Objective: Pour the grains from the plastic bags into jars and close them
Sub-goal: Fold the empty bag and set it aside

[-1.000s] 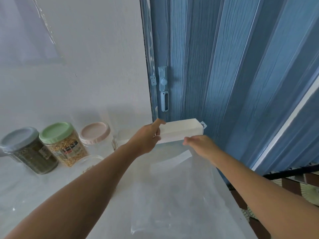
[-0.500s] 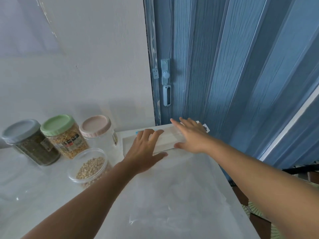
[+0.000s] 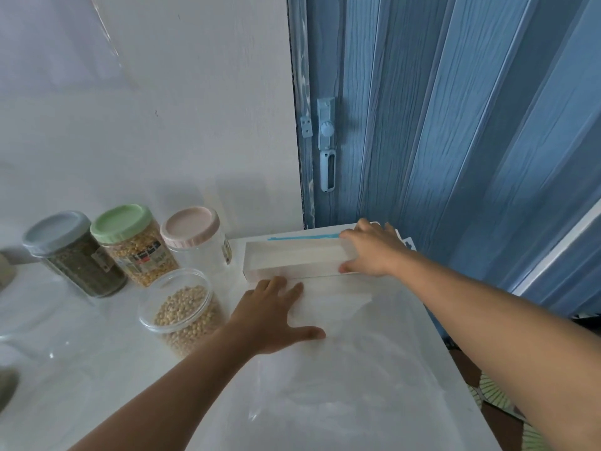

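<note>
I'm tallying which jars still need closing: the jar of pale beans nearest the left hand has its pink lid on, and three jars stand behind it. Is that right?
Not quite. In the head view the jar of pale beans has no lid on; its mouth is open. The pink lid sits on the clear jar behind it. The rest holds: it stands nearest the left hand, three jars behind.

No text can be read. The green-lidded jar, at left centre of the frame, carries a label with dark and red print, too blurred to make out. Small labels on the neighbouring grey-lidded jar and pink-lidded jar are equally illegible.
</note>
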A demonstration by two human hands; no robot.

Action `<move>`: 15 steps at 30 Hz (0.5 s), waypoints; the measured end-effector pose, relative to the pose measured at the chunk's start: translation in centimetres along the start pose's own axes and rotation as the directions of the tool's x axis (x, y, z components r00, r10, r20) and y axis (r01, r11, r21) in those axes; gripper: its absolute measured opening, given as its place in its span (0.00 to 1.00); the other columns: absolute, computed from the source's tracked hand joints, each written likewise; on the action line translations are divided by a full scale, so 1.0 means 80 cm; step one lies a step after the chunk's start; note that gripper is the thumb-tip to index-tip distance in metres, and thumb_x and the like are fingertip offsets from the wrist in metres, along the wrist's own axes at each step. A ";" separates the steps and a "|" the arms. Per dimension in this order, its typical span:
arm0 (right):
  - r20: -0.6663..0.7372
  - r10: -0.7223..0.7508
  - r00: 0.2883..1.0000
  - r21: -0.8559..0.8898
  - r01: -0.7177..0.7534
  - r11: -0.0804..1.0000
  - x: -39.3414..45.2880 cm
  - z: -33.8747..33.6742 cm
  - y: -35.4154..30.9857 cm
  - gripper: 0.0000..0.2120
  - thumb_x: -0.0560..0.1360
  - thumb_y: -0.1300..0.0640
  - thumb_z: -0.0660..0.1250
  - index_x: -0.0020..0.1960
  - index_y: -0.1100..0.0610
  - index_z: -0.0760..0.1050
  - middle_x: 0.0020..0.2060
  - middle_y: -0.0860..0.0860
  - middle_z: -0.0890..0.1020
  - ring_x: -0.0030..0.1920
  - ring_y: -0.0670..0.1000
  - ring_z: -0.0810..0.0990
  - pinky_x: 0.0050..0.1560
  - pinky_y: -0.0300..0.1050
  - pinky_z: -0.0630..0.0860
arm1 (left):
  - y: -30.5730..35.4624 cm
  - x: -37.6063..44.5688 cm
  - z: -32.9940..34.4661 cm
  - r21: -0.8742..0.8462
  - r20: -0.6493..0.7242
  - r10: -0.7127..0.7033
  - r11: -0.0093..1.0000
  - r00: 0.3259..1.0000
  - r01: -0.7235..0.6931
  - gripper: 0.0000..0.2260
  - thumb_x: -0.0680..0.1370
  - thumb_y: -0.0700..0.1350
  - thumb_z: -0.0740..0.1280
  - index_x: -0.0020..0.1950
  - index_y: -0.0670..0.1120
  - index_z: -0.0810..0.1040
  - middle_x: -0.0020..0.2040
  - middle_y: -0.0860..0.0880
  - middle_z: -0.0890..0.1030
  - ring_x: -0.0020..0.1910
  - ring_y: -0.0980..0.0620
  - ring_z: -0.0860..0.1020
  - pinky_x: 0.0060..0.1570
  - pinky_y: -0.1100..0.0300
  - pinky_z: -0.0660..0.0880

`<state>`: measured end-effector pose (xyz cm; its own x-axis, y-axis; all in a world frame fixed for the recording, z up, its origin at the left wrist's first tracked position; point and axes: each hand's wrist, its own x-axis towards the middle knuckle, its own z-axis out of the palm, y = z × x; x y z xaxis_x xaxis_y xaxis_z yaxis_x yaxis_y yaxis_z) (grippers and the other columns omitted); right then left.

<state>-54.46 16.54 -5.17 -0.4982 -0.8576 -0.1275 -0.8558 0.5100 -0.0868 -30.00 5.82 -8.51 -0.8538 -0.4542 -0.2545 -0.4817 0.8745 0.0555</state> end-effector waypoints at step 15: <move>0.017 0.028 0.999 0.079 -0.029 0.996 -0.013 0.008 -0.003 0.35 0.73 0.34 0.72 0.77 0.39 0.65 0.68 0.52 0.70 0.73 0.58 0.64 0.77 0.69 0.49 | -0.001 0.127 -0.154 -0.078 -0.028 0.011 0.997 1.000 -0.014 0.18 0.88 0.55 0.55 0.76 0.59 0.74 0.74 0.49 0.75 0.74 0.43 0.69 0.72 0.46 0.67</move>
<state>-53.63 17.33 -5.64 -0.5197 -0.8417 -0.1463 -0.8271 0.5386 -0.1609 -41.07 -0.97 0.81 -0.8644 -0.4487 -0.2267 -0.4840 0.8648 0.1338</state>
